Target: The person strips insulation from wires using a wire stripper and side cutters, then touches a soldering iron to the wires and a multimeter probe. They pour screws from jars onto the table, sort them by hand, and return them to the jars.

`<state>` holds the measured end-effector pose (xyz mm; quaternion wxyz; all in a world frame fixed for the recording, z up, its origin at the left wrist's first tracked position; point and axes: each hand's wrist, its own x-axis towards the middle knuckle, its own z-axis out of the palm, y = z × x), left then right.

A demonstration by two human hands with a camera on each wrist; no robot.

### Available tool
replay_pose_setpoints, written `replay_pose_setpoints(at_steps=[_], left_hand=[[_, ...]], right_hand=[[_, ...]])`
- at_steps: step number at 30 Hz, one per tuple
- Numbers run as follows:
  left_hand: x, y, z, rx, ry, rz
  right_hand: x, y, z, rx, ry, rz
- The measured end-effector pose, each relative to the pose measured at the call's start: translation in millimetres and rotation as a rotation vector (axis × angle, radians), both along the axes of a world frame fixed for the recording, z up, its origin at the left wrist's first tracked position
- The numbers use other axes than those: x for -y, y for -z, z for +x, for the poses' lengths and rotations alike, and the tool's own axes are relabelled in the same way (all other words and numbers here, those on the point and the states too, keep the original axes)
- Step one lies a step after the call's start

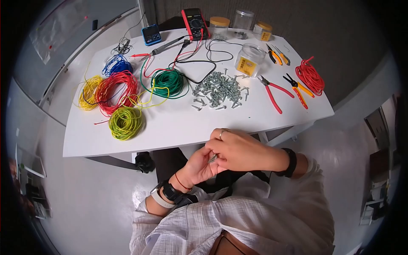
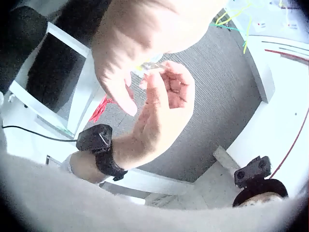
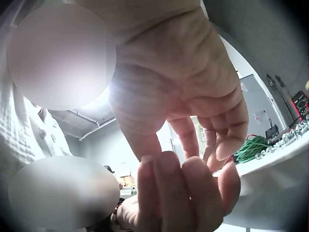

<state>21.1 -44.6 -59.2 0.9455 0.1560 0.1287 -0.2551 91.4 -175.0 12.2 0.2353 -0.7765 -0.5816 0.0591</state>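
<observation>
Both hands meet just in front of the table's near edge. My left hand (image 1: 199, 166) lies palm up, fingers curled upward, as the right wrist view shows from the side. My right hand (image 1: 244, 149), with a ring on one finger, reaches over it with bent fingers. Between them shows a small silvery metal piece (image 1: 213, 158), coloured like the screws on the table; the fingers hide most of it. In the left wrist view, the right fingertips (image 2: 153, 76) are right at it. Beyond the hands lies a loose pile of silver screws (image 1: 219, 89).
Coils of red wire (image 1: 115, 92), green wire (image 1: 167, 83) and yellow-green wire (image 1: 125, 123) lie left. A clear jar (image 1: 250, 59), red-handled pliers (image 1: 275, 94) and wire strippers (image 1: 299, 90) are right. A red multimeter (image 1: 196, 24) stands at the back among cables.
</observation>
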Motion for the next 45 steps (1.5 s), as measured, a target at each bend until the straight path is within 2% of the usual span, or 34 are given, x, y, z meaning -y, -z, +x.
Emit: replay_pose_setpoints(at_steps=[1, 3, 4, 6, 8, 10, 12, 15, 23, 26, 31, 38, 41, 45], left_hand=[[-3, 13, 1, 0.001, 0.004, 0.002], [-14, 40, 5, 0.169, 0.147, -0.183], [-14, 41, 6, 0.169, 0.147, -0.184], [-14, 41, 6, 0.275, 0.182, -0.403], [-15, 37, 4, 0.234, 0.162, -0.379], [-18, 28, 2, 0.196, 0.138, -0.353], [-22, 18, -1, 0.173, 0.023, -0.097], [-23, 6, -4, 0.123, -0.025, -0.006], [-28, 16, -6, 0.159, -0.007, -0.165], [-28, 19, -7, 0.166, -0.015, -0.185], [-25, 20, -7, 0.167, -0.008, -0.189], [-27, 24, -7, 0.192, -0.021, -0.19], [-26, 18, -10, 0.267, -0.013, -0.234], [-22, 0, -11, 0.315, -0.029, -0.191]], right_hand=[[1, -1, 2, 0.001, 0.004, 0.002], [2, -7, 13, -0.072, 0.107, 0.185], [4, -8, 26, 0.009, 0.157, 0.246], [2, -7, 58, 0.066, 0.261, 0.221], [0, 0, 83, 0.059, 0.31, 0.193], [-4, 5, 94, 0.185, 0.225, 0.021], [-6, 7, 94, 0.23, 0.213, 0.015], [-14, 7, 94, 0.285, 0.186, -0.01], [-23, 8, 99, 0.292, 0.163, -0.154], [-17, 9, 100, 0.296, 0.127, -0.129], [-12, 6, 101, 0.162, 0.11, -0.026], [-1, 2, 101, 0.14, 0.161, 0.008], [6, 1, 101, 0.143, 0.135, -0.038], [11, 11, 107, 0.226, -0.024, 0.088]])
